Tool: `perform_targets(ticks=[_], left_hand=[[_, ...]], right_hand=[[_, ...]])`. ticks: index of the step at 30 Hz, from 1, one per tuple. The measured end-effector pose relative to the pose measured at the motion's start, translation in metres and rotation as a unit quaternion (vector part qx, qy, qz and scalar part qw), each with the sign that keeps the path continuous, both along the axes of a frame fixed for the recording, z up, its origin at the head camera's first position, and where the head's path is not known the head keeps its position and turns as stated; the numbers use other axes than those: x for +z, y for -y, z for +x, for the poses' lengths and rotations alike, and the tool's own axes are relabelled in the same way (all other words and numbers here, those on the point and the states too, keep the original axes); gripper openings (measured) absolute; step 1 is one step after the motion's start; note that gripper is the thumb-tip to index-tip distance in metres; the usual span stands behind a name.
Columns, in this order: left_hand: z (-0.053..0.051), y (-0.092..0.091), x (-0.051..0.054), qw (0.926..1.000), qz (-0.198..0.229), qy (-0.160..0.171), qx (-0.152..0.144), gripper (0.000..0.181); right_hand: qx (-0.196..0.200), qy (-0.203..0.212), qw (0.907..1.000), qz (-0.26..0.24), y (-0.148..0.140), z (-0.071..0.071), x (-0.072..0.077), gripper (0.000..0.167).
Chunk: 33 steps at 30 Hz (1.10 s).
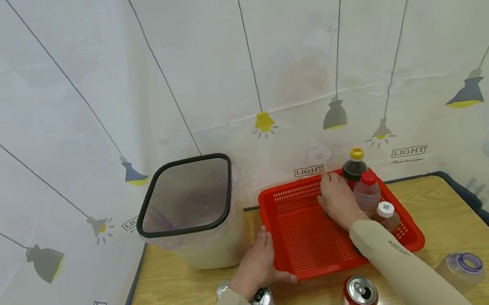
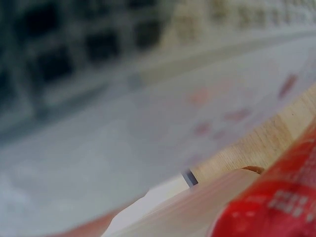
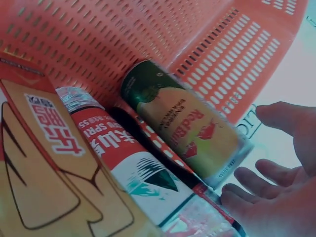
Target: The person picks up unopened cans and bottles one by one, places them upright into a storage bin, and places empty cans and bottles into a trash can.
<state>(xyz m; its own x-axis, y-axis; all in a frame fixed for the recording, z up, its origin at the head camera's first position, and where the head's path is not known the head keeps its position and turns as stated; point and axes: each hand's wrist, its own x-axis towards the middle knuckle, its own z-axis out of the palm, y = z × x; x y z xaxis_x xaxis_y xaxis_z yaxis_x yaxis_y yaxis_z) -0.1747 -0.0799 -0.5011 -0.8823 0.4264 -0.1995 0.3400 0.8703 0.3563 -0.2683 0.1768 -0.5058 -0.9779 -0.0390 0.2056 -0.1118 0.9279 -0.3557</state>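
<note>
Fingers straight, my left hand point(image 1: 261, 265) rests against the near left corner of the red basket point(image 1: 276, 238), thumb along its front rim. My right hand point(image 1: 338, 201) reaches over the basket's back part, beside a dark bottle with a yellow cap point(image 1: 354, 167), a clear bottle with a red cap point(image 1: 367, 192) and a white-capped bottle point(image 1: 387, 214). In the right wrist view its fingers point(image 3: 266, 182) are spread beside the bottom end of a Red Bull can point(image 3: 185, 126); whether they touch is unclear. Bottles with red point(image 3: 133, 158) and gold labels point(image 3: 44, 148) stand alongside.
A black-rimmed bin point(image 1: 201, 251) with a clear liner stands left of the basket. Several cans, one of them red and silver point(image 1: 360, 295), stand in front of it. An uncapped clear bottle point(image 1: 462, 271) is at the front right. A printed sheet point(image 1: 218, 75) hangs behind.
</note>
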Motion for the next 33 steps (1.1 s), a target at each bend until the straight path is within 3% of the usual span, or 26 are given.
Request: perform_targets(ticks=[10, 17, 23, 33], left_hand=[[-0.001, 0.000, -0.003, 1.0000, 0.001, 0.005, 0.001, 0.130], [-0.002, 0.000, -0.001, 1.0000, 0.009, 0.002, -0.003, 0.129], [-0.001, 0.000, -0.001, 0.9999, 0.013, -0.004, -0.009, 0.130], [0.000, 0.001, -0.002, 0.9997, 0.011, -0.014, -0.014, 0.128]], right_hand=[[0.019, -0.030, 0.9991, 0.022, 0.005, 0.017, 0.019, 0.051], [0.027, -0.019, 0.9979, -0.056, 0.002, 0.042, 0.042, 0.052], [0.030, 0.002, 0.9930, -0.114, -0.004, 0.065, 0.051, 0.053], [0.056, 0.003, 0.9893, -0.134, -0.010, 0.108, 0.058, 0.062]])
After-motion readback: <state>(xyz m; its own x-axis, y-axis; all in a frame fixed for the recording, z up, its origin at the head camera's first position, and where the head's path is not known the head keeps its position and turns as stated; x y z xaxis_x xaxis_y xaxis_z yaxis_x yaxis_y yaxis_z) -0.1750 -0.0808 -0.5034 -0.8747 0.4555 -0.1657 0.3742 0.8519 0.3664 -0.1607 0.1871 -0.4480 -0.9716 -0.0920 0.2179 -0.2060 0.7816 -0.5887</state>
